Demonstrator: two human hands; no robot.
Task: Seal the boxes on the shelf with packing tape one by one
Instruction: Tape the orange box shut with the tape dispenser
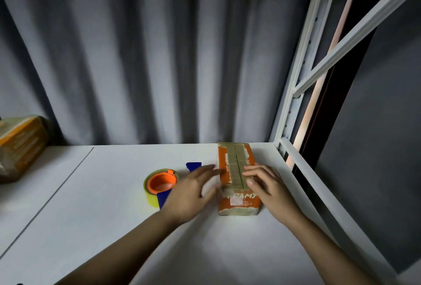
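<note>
From the head camera, the orange box (237,177) lies on the white shelf (91,216) at about 4 o'clock of the picture, its long axis running 12 to 6. The right hand (265,182) rests on its top, fingers loosely spread; the left hand (193,191), blurred, fingers straight, touches its 9 o'clock side. The tape dispenser (160,185) sits just left of that hand, partly hidden.

curtain (136,57): grey, hanging in vertical folds behind the shelf, reaching down to its back edge.
frame (293,102): white metal upright with a row of holes, standing at the right rear corner.
brace (355,34): white bar running diagonally up to the right from the upright.
wall (376,148): dark grey, showing at the right.
</note>
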